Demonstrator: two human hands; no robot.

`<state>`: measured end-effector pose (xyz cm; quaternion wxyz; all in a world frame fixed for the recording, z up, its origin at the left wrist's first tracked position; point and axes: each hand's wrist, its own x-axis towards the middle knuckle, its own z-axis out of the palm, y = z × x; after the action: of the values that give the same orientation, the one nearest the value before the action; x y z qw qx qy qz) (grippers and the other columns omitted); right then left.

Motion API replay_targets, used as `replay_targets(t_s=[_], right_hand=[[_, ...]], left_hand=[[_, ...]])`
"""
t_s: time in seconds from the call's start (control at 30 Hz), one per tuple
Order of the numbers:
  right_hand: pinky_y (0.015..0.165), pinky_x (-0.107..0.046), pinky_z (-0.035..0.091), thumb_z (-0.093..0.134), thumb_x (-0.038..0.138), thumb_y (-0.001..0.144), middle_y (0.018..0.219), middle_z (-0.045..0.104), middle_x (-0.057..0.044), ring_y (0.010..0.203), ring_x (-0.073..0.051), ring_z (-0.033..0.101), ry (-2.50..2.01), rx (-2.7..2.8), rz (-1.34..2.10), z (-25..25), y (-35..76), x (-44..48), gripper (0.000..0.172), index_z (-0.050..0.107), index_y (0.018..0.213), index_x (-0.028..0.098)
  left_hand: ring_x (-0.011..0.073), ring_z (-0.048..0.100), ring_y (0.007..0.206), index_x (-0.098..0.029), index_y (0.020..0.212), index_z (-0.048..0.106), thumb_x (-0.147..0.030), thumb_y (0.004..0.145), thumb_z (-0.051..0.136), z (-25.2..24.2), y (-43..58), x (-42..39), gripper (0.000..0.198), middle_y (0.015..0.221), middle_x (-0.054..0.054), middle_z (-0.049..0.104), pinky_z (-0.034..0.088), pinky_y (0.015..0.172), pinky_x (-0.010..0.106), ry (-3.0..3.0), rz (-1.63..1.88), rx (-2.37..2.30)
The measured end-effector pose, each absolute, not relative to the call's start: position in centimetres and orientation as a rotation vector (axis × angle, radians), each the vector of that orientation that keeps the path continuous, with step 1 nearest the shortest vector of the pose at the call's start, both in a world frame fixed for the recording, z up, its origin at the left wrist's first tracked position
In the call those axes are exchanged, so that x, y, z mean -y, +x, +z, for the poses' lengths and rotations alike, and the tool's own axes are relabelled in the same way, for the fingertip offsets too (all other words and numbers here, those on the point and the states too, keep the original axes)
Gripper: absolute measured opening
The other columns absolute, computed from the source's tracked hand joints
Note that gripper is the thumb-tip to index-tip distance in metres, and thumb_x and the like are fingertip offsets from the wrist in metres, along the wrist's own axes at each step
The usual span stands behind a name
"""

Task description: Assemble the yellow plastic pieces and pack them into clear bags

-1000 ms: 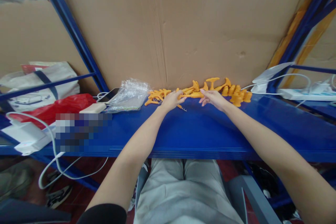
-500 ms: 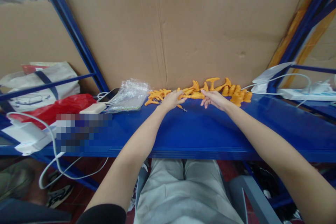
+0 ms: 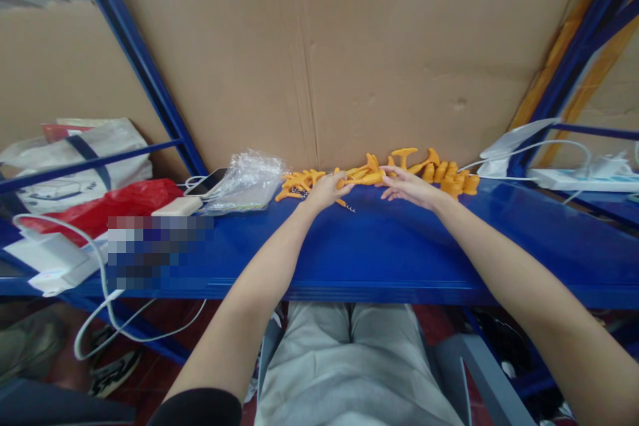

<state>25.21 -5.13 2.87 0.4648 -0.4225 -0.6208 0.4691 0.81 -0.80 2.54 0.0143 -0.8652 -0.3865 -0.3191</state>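
My left hand (image 3: 325, 192) is closed around the left end of a yellow-orange plastic piece, apparently a corkscrew (image 3: 368, 179), held roughly level above the back of the blue shelf. At its other end are the fingertips of my right hand (image 3: 410, 188), thumb and forefinger by the tip, the other fingers loosely stretched. A loose corkscrew with a bare metal spiral (image 3: 348, 207) lies just below my left fingers. Left of that hand is a heap of T-handled corkscrews (image 3: 299, 183). More yellow pieces lie behind both hands, partly hidden.
Short yellow parts (image 3: 452, 180) stand in a cluster on the right. Clear plastic bags (image 3: 247, 183), a red bag (image 3: 120, 206) and a white charger with cables (image 3: 54, 256) occupy the left. Cardboard (image 3: 399, 53) walls the back; blue posts (image 3: 144, 66) rise at the sides.
My right fingers have shifted at the end of the yellow piece and stretched out a little, the hand turning slightly. The left hand stays nearly still.
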Motion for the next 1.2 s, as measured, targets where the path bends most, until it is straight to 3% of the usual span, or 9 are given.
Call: replay_targets(t_s=[0.1, 0.17, 0.3, 0.47, 0.63, 0.77, 0.9, 1.0, 1.2], right_hand=[[0.057, -0.022, 0.051, 0.079, 0.029, 0.078, 0.085, 0.072, -0.002, 0.062, -0.011, 0.066, -1.006, 1.599, 1.029, 2.8, 25.6, 5.0, 0.037, 0.06, 0.109, 0.021], [0.053, -0.022, 0.049, 0.078, 0.04, 0.079, 0.076, 0.072, -0.003, 0.056, -0.011, 0.063, -1.023, 1.637, 0.977, 2.9, 25.5, 5.0, 0.031, 0.063, 0.093, 0.017], [0.041, -0.022, 0.043, 0.062, 0.06, 0.087, 0.054, 0.064, -0.006, 0.04, -0.01, 0.052, -1.099, 1.607, 0.987, 3.1, 24.7, 5.4, 0.05, 0.058, 0.063, 0.017], [0.03, -0.021, 0.034, 0.053, 0.066, 0.09, 0.038, 0.051, -0.002, 0.029, -0.009, 0.04, -1.183, 1.456, 0.973, 3.3, 23.9, 5.7, 0.053, 0.052, 0.061, 0.021], [0.029, -0.02, 0.033, 0.043, 0.076, 0.087, 0.039, 0.052, -0.002, 0.029, -0.009, 0.043, -1.308, 1.417, 1.022, 3.4, 24.0, 5.5, 0.06, 0.052, 0.066, 0.02], [0.033, -0.022, 0.037, 0.035, 0.07, 0.094, 0.057, 0.067, -0.007, 0.036, -0.012, 0.053, -1.268, 1.409, 1.142, 3.7, 24.0, 5.6, 0.058, 0.058, 0.084, 0.018], [0.048, -0.021, 0.05, 0.052, 0.041, 0.099, 0.08, 0.074, -0.005, 0.052, -0.012, 0.065, -1.098, 1.412, 1.198, 3.7, 24.2, 6.0, 0.022, 0.056, 0.103, 0.02], [0.055, -0.02, 0.052, 0.063, 0.027, 0.094, 0.08, 0.073, -0.004, 0.056, -0.01, 0.065, -1.061, 1.449, 1.127, 3.5, 24.4, 6.0, 0.011, 0.059, 0.099, 0.019], [0.042, -0.021, 0.045, 0.058, 0.045, 0.095, 0.054, 0.064, -0.005, 0.039, -0.009, 0.053, -1.125, 1.481, 1.054, 3.4, 24.3, 5.7, 0.041, 0.055, 0.066, 0.017]], left_hand=[[0.0183, 0.06, 0.076, -0.018, 0.087, 0.062, -0.035, 0.091, 0.058, 2.7, 0.8, 1.0, 0.017, 0.082, 0.003, 0.067, 0.041, 0.07, 0.025, -2.708, -1.015, 1.209], [0.0184, 0.061, 0.078, -0.018, 0.09, 0.063, -0.034, 0.091, 0.058, 2.8, 0.9, 1.2, 0.017, 0.084, 0.004, 0.067, 0.042, 0.071, 0.025, -2.691, -1.014, 1.208], [0.0195, 0.062, 0.08, -0.019, 0.094, 0.063, -0.036, 0.092, 0.057, 3.3, 1.0, 1.7, 0.018, 0.085, 0.005, 0.068, 0.042, 0.072, 0.026, -2.617, -0.984, 1.208], [0.0201, 0.062, 0.08, -0.02, 0.091, 0.063, -0.038, 0.091, 0.058, 3.6, 1.1, 2.0, 0.018, 0.083, 0.005, 0.066, 0.042, 0.069, 0.026, -2.595, -0.942, 1.173], [0.0197, 0.062, 0.081, -0.019, 0.09, 0.062, -0.035, 0.091, 0.059, 3.2, 1.2, 1.6, 0.016, 0.084, 0.005, 0.066, 0.042, 0.07, 0.026, -2.623, -0.949, 1.173], [0.0178, 0.059, 0.074, -0.019, 0.088, 0.061, -0.038, 0.092, 0.055, 3.0, 0.9, 1.1, 0.021, 0.078, 0.003, 0.065, 0.041, 0.067, 0.025, -2.669, -0.979, 1.187], [0.0165, 0.057, 0.069, -0.019, 0.086, 0.06, -0.04, 0.092, 0.053, 3.0, 0.5, 0.8, 0.023, 0.075, 0.002, 0.065, 0.039, 0.063, 0.024, -2.696, -0.969, 1.221], [0.0177, 0.059, 0.071, -0.019, 0.086, 0.059, -0.04, 0.092, 0.053, 3.1, 0.5, 1.0, 0.022, 0.077, 0.003, 0.065, 0.039, 0.064, 0.025, -2.677, -0.949, 1.233], [0.0212, 0.063, 0.08, -0.02, 0.09, 0.061, -0.04, 0.09, 0.058, 3.6, 0.8, 1.7, 0.02, 0.083, 0.005, 0.066, 0.042, 0.07, 0.027, -2.631, -0.929, 1.207]])
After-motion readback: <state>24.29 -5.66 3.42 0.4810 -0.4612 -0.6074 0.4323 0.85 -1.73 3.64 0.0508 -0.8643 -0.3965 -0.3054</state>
